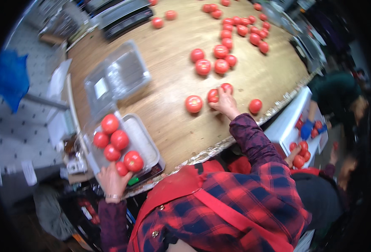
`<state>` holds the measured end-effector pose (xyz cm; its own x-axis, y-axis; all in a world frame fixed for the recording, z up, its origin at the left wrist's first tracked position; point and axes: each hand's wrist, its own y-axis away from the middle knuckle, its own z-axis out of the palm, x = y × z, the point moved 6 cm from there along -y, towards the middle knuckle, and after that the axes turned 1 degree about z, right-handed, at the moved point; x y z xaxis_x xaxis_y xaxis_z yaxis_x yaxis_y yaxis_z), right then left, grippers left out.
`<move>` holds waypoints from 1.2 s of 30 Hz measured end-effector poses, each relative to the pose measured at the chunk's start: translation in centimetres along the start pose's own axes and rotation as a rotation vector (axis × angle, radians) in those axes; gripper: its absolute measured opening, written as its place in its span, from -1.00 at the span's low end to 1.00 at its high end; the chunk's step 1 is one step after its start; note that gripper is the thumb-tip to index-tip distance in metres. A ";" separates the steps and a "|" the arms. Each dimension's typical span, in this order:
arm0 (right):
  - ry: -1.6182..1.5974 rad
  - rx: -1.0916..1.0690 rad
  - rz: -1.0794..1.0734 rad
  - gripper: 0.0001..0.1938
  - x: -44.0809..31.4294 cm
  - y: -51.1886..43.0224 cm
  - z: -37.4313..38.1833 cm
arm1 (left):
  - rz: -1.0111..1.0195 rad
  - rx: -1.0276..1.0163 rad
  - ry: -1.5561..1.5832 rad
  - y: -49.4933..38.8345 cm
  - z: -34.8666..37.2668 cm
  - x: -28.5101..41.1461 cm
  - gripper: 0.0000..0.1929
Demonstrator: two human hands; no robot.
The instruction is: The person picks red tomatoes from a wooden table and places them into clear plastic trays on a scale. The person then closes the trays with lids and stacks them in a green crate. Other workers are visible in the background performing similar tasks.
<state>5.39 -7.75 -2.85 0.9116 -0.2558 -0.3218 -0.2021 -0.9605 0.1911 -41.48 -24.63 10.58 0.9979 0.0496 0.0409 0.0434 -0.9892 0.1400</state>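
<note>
At the lower left, my left hand (113, 181) lies at the near end of a clear plastic container (103, 161) with several red tomatoes (120, 140) in it. Its fingers and thumb straddle the nearest tomato (121, 169); whether they grip it or the container's rim is hidden. This container overlaps the pale pan (139, 134) of what looks like a scale. Over the wooden tabletop (173, 132), my right hand (227, 104) has its fingers around a tomato (213, 95). Another tomato (226, 88) touches its fingertips. Single tomatoes sit on either side, one (193, 104) left and one (255, 106) right.
An open clear clamshell (127, 71) lies farther left. Loose tomatoes (227, 34) spread across the far table, with a dark device (127, 20) at its back left. At right, other people's hands, one blue-gloved (307, 129), handle tomatoes by a white box (287, 121).
</note>
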 end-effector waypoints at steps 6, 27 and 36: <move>-0.113 0.153 -0.156 -0.22 -1.9 -1.2 1.2 | 0.025 0.096 0.079 0.1 1.0 -1.2 -0.51; -0.713 -0.326 -0.757 -0.23 -39.9 12.5 -1.9 | 0.040 0.287 0.304 -8.0 -3.1 -6.9 -0.42; -0.225 0.218 -1.169 -0.47 -43.9 15.2 1.5 | -0.294 0.685 1.297 1.9 -6.0 -16.3 -0.59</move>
<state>-38.21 -11.27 12.79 0.5062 0.7866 -0.3536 0.6263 -0.6172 -0.4763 -57.98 -26.53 16.14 0.2306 -0.0257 0.9727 0.6095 -0.7754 -0.1650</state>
